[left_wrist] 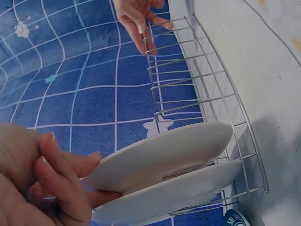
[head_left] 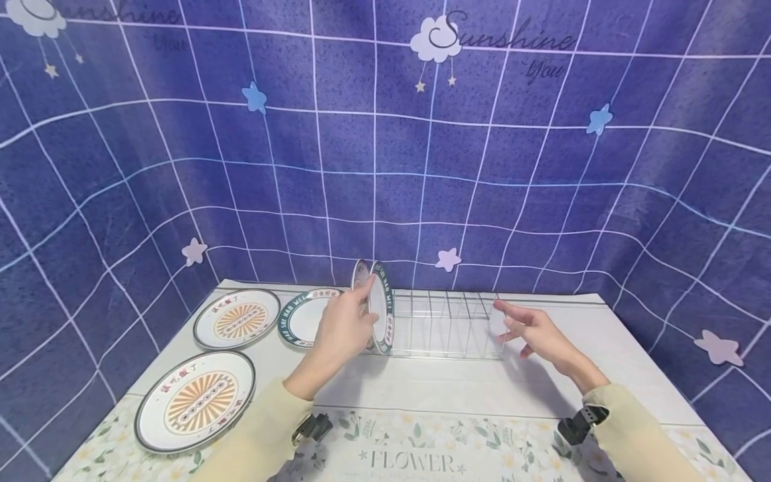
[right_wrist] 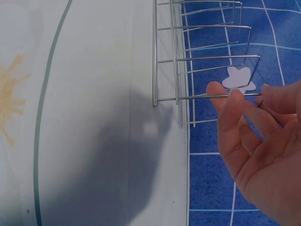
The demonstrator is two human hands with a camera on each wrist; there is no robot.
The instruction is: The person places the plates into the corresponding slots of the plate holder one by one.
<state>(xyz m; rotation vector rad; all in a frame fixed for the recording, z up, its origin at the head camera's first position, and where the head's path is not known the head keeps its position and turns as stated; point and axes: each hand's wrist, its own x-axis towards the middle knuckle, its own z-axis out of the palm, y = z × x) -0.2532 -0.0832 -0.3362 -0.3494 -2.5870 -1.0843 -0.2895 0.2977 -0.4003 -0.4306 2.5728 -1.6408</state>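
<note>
A green-rimmed plate [head_left: 379, 311] stands on edge at the left end of the metal wire rack [right_wrist: 155, 61]. My left hand [head_left: 345, 323] pinches it, with the thumb on one face and a finger between it and a second upright plate [head_left: 360, 273] just to its left. In the left wrist view both plates show their white undersides or sides between the wires. At the rack's right end, my right hand [head_left: 533, 333] pinches the end wire between thumb and fingers.
Another green-rimmed plate [head_left: 303, 321] lies flat left of the rack. Two plates with orange ray patterns, a far one [head_left: 237, 320] and a near one [head_left: 203, 402], lie at the table's left. A blue grid-patterned cloth [head_left: 385, 147] surrounds the white table [head_left: 434, 388].
</note>
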